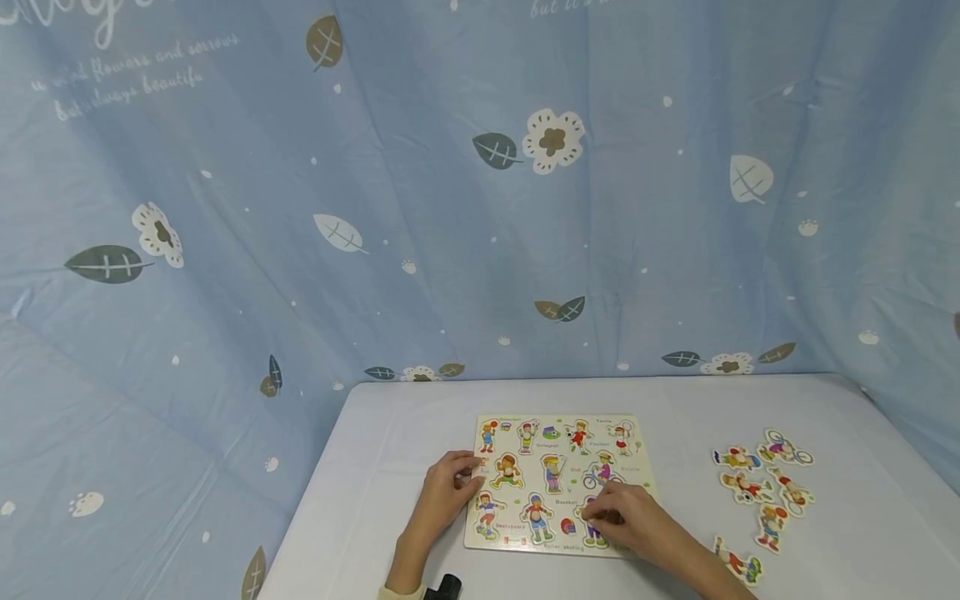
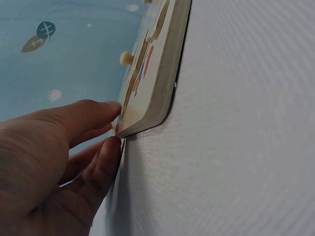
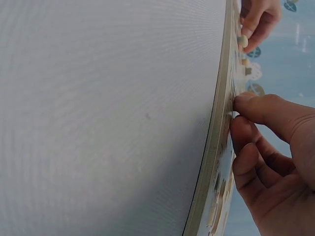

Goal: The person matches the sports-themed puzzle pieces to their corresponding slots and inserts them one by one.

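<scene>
A wooden knob puzzle board (image 1: 517, 527) with printed sports figures lies on the table. My left hand (image 1: 444, 493) grips its left edge; in the left wrist view the thumb (image 2: 112, 109) is on the face and the other fingers are at the side. Over the lower right of the board, my right hand (image 1: 633, 521) has its thumb and fingertips together at a figure puzzle piece (image 1: 595, 533) in purple trousers, pinching it. The fingers cover the top of that piece. Pale round knobs (image 2: 126, 58) stand up from the board.
Several loose figure puzzle pieces lie to the right of the board, among them a cyclist (image 1: 786, 447) and a basketball player (image 1: 770, 527). The white-covered table (image 1: 405, 417) ends at a blue patterned curtain (image 1: 450, 208). A black object (image 1: 448, 587) is by the left wrist.
</scene>
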`<state>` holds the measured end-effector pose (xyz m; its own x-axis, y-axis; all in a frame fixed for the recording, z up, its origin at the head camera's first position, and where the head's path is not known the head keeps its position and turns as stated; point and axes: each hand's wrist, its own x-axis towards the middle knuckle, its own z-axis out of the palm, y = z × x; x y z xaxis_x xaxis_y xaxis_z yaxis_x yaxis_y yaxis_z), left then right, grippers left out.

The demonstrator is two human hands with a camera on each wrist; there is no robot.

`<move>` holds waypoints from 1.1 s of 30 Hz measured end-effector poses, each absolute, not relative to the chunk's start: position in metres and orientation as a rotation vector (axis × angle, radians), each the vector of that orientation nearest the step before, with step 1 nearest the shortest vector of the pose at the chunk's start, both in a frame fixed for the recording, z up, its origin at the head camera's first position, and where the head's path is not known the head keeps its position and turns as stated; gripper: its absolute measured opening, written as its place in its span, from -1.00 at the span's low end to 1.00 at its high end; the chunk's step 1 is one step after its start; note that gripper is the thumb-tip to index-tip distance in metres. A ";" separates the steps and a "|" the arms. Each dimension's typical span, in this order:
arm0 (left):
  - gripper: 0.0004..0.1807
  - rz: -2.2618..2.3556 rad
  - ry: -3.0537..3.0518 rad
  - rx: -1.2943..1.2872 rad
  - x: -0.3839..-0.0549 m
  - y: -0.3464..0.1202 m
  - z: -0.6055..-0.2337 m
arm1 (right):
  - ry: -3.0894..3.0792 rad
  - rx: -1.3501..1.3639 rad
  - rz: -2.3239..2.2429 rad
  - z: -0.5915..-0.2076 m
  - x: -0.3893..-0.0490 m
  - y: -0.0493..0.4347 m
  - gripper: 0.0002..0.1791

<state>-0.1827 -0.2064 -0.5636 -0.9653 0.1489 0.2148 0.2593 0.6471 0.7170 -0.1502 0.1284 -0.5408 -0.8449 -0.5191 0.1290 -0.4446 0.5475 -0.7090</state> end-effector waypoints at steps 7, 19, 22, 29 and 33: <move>-0.69 -1.231 -2.744 -0.315 -0.182 -0.206 -0.563 | 2.683 -0.823 -1.169 -0.541 -0.150 0.129 -0.87; -0.70 -1.201 -2.730 -0.332 -0.181 -0.206 -0.562 | 2.627 -0.887 -1.209 -0.538 -0.148 0.139 -0.84; -0.70 -1.200 -2.730 -0.336 -0.181 -0.206 -0.562 | 2.630 -0.896 -1.232 -0.537 -0.148 0.146 -0.84; -0.70 -1.209 -2.763 -0.310 -0.181 -0.207 -0.562 | 2.618 -0.864 -1.222 -0.535 -0.151 0.173 -0.88; -0.69 -1.215 -2.753 -0.314 -0.181 -0.206 -0.561 | 2.635 -0.848 -1.229 -0.535 -0.152 0.193 -0.86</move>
<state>-0.1813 -0.2059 -0.5613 -0.9719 0.1416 0.1883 0.2345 0.6571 0.7164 -0.1523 0.1926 -0.5348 -0.8373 -0.5315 0.1281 -0.4397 0.5155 -0.7355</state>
